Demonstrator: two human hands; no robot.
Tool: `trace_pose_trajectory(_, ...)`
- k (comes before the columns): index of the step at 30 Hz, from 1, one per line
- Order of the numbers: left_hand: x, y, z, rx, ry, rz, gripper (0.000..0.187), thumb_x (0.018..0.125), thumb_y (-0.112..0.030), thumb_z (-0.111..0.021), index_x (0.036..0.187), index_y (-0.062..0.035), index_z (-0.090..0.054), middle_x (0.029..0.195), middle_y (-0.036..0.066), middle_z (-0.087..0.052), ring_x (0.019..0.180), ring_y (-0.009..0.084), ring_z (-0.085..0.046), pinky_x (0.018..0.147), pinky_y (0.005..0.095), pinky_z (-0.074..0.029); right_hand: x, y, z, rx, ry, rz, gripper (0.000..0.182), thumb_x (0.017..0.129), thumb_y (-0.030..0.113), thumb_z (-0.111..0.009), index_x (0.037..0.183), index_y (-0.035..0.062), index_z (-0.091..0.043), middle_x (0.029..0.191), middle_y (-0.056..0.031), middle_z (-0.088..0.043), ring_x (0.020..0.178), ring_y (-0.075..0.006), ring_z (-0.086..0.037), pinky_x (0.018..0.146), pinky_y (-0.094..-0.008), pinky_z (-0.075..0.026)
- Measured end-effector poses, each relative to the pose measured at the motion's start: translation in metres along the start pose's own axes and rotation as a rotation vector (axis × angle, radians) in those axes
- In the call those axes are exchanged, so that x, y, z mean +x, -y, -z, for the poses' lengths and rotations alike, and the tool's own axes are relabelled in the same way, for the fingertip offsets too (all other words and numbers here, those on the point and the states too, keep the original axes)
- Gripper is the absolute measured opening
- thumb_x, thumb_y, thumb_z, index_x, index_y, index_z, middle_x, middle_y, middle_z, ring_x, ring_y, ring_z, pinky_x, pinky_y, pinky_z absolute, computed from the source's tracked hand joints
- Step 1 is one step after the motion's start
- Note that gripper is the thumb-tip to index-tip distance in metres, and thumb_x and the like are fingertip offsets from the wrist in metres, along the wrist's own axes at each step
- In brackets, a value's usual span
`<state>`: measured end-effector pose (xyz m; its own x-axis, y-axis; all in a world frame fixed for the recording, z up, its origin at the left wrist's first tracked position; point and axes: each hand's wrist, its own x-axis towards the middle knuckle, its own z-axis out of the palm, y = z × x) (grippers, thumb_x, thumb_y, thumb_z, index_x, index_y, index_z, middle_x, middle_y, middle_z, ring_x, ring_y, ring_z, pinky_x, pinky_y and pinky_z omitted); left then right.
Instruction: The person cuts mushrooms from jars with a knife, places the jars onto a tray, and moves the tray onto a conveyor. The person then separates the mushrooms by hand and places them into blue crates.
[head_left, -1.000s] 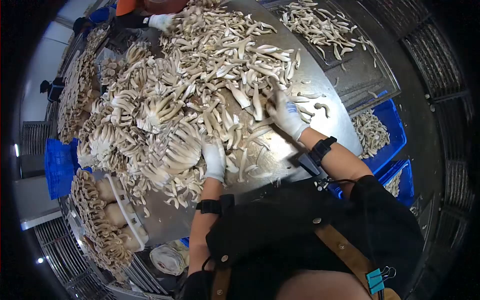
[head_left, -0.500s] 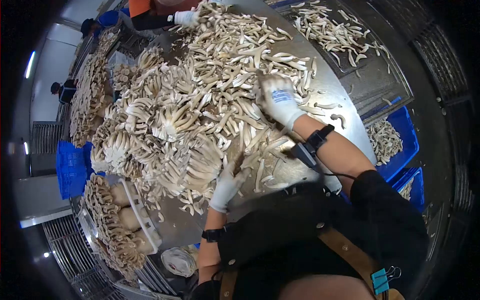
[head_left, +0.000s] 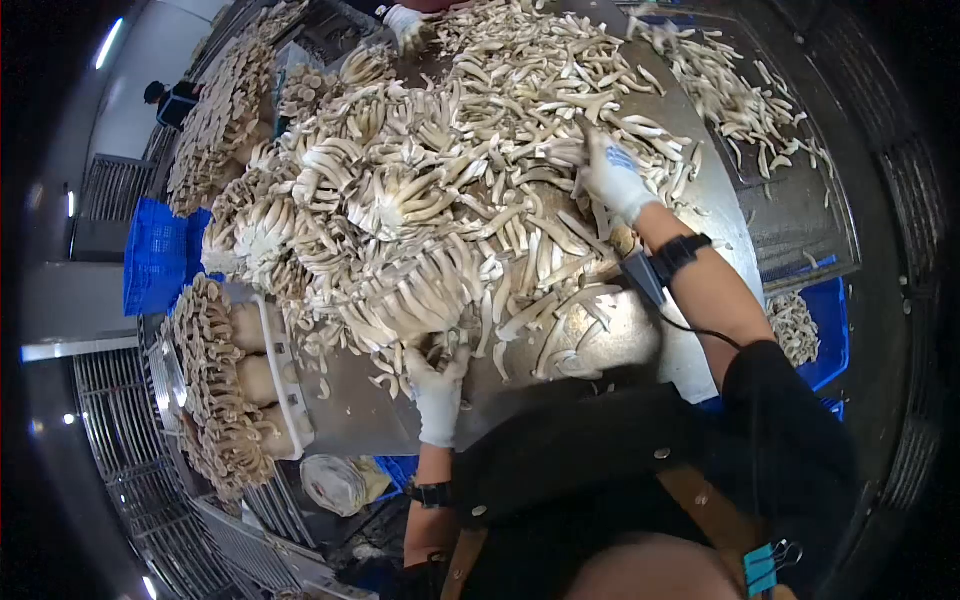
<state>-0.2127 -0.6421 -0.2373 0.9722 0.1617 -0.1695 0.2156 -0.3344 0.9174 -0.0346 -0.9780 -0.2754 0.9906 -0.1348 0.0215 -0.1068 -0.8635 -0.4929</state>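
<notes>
- The mushroom cluster (head_left: 420, 295) lies on the metal table (head_left: 350, 415), at twelve o'clock from the left hand (head_left: 437, 395), just beside its fingertips.
- What has changed: this hand has turned its fingers up to the cluster's lower edge, so the cluster seems within its reach.
- Its thumb and fingers are spread; whether they pinch something, I cannot tell.
- At two o'clock, the right hand (head_left: 618, 183) bends its fingers among loose mushrooms (head_left: 540, 240); its grip I cannot tell.
- Farther, at twelve o'clock, is a co-worker's hand (head_left: 407, 28).
- At nine, a blue crate (head_left: 150, 260).

Pale mushrooms (head_left: 420, 190) heaped on metal
</notes>
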Motion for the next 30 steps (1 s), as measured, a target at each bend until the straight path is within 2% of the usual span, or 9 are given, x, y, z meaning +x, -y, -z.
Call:
trace_pose_trajectory(2,0.008,0.008,-0.005,-0.091,-0.213,-0.125,0.053,0.078,-0.011,-0.074,0.118,0.0033,-0.043,0.104,0.010,-0.056,0.096,0.0178,-0.054,0.085,0.0325,-0.046,-0.038,0.003,-0.002,-0.168,-0.225,0.235,0.066,0.076,0.016,-0.061,0.136,0.0034,-0.037,0.122,-0.0189,-0.051,0.120,-0.0362,-0.043,0.100,-0.0573,-0.031)
trace_pose_trajectory(5,0.028,0.008,-0.012,-0.276,-0.374,-0.265,0.055,0.078,-0.010,-0.073,0.122,0.0016,-0.041,0.104,0.011,-0.055,0.095,0.0172,-0.054,0.084,0.0318,-0.046,-0.134,0.044,-0.070,-0.325,0.147,0.491,0.036,0.078,0.024,-0.059,0.107,0.0015,-0.058,0.103,-0.0116,-0.058,0.102,-0.0270,-0.053,0.095,-0.0540,-0.036)
trace_pose_trajectory(8,0.045,-0.012,-0.006,-0.223,-0.176,-0.011,0.057,0.081,-0.010,-0.070,0.127,0.0016,-0.038,0.102,0.011,-0.057,0.095,0.0176,-0.055,0.085,0.0322,-0.046,-0.222,0.026,-0.187,-0.874,-0.175,1.141,0.023,0.085,0.021,-0.050,0.096,0.0036,-0.061,0.087,-0.0081,-0.062,0.084,-0.0213,-0.060,0.085,-0.0438,-0.049)
trace_pose_trajectory(10,0.067,-0.019,-0.012,-0.123,0.023,0.138,0.054,0.083,-0.013,-0.070,0.127,0.0018,-0.041,0.100,0.009,-0.060,0.088,0.0173,-0.058,0.081,0.0307,-0.047,-0.179,0.048,-0.145,-0.245,-0.084,1.343,0.021,0.085,0.018,-0.050,0.094,0.0025,-0.061,0.090,-0.0096,-0.064,0.083,-0.0233,-0.062,0.082,-0.0414,-0.052)
trace_pose_trajectory(15,0.106,-0.020,-0.019,-0.206,0.102,-0.154,0.032,0.088,-0.019,-0.066,0.110,0.0014,-0.054,0.092,0.005,-0.061,0.071,0.0138,-0.056,0.071,0.0283,-0.048,-0.008,0.022,-0.081,-0.333,0.036,1.073,0.015,0.083,0.009,-0.051,0.088,0.0066,-0.065,0.080,-0.0117,-0.064,0.076,-0.0219,-0.066,0.052,-0.0331,-0.053)
trace_pose_trajectory(20,0.111,0.002,-0.002,0.174,0.495,-0.005,0.021,0.089,-0.016,-0.054,0.096,0.0000,-0.066,0.085,0.008,-0.064,0.079,0.0145,-0.058,0.069,0.0313,-0.047,0.005,0.052,-0.009,-0.025,0.143,0.408,0.024,0.084,0.007,-0.048,0.102,0.0026,-0.063,0.095,-0.0225,-0.062,0.083,-0.0335,-0.059,0.074,-0.0430,-0.047)
trace_pose_trajectory(22,0.116,0.030,-0.014,-0.215,0.576,0.005,0.036,0.084,-0.021,-0.056,0.114,-0.0006,-0.056,0.111,0.014,-0.060,0.098,0.0205,-0.056,0.082,0.0347,-0.044,-0.017,0.061,-0.047,0.573,-0.152,0.624,0.034,0.093,0.019,-0.048,0.119,-0.0001,-0.057,0.092,-0.0183,-0.065,0.080,-0.0288,-0.063,0.072,-0.0397,-0.049)
trace_pose_trajectory(25,0.115,-0.016,-0.062,-0.685,0.470,-0.061,0.086,0.076,-0.047,-0.067,0.137,0.0005,-0.030,0.136,0.020,-0.040,0.125,0.0290,-0.039,0.105,0.0383,-0.029,-0.048,0.056,-0.069,-0.021,0.204,0.631,0.061,0.078,-0.005,-0.051,0.138,0.0050,-0.042,0.100,-0.0251,-0.061,0.083,-0.0308,-0.061,0.071,-0.0399,-0.048)
trace_pose_trajectory(30,0.100,-0.093,-0.070,0.064,0.235,-0.550,0.126,0.058,-0.069,-0.074,0.146,0.0006,-0.016,0.152,0.025,-0.014,0.140,0.0391,-0.014,0.114,0.0475,-0.017,-0.038,0.030,0.001,0.106,-0.130,0.953,0.056,0.087,0.019,-0.055,0.138,0.0003,-0.041,0.119,-0.0202,-0.056,0.107,-0.0279,-0.055,0.092,-0.0368,-0.044)
